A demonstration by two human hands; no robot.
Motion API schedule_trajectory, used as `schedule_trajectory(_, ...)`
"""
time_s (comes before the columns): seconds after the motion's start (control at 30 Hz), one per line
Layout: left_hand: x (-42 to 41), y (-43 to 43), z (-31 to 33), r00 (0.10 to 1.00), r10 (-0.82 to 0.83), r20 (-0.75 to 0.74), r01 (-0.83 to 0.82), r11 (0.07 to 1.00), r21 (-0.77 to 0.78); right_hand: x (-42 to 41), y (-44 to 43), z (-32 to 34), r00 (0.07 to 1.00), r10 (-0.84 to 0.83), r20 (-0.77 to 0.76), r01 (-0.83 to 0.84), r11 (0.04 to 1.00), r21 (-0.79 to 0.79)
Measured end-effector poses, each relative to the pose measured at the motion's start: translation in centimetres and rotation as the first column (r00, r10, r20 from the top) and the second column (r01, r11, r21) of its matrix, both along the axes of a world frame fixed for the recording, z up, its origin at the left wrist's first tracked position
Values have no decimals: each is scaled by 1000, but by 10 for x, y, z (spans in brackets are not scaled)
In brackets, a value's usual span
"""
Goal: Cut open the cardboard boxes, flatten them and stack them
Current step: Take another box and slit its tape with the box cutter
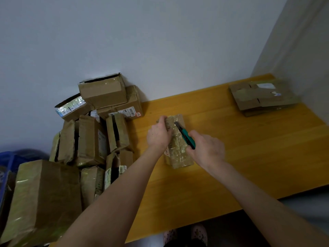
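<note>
A small taped cardboard box (178,154) lies on the yellow wooden table (249,148) in front of me. My left hand (158,135) grips its far left edge and holds it down. My right hand (207,148) grips a green utility knife (187,137), whose dark blade tip rests on the taped top of the box near its far end. A stack of flattened boxes (263,97) lies at the table's far right corner. A heap of several unopened taped boxes (92,139) covers the table's left end.
A white wall runs behind the table and a second wall closes the right side. A blue crate (7,168) stands at the far left edge. Below the table's near edge, feet in patterned slippers (185,234) show.
</note>
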State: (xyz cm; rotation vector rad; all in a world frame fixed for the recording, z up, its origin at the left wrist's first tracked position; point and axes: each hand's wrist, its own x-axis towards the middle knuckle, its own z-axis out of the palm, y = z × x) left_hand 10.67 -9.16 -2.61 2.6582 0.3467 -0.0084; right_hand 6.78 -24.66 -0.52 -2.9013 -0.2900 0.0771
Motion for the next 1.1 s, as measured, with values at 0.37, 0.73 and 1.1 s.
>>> schedule_trajectory(0.37, -3, -1, -1, 1000, 14, -5, -13, 999, 46, -3, 7, 0, 996, 65, -67, -70, 995, -66)
schedule_trajectory(0.73, 3, 7, -5, 999, 44, -21, -44, 999, 12, -24, 1, -7, 987, 90, -131, -101, 992, -80)
schedule_trajectory(1.1, 7, 32, -10, 964, 211, -164, -228, 970, -90, -31, -41, -25, 977, 81, -198, -83, 997, -1)
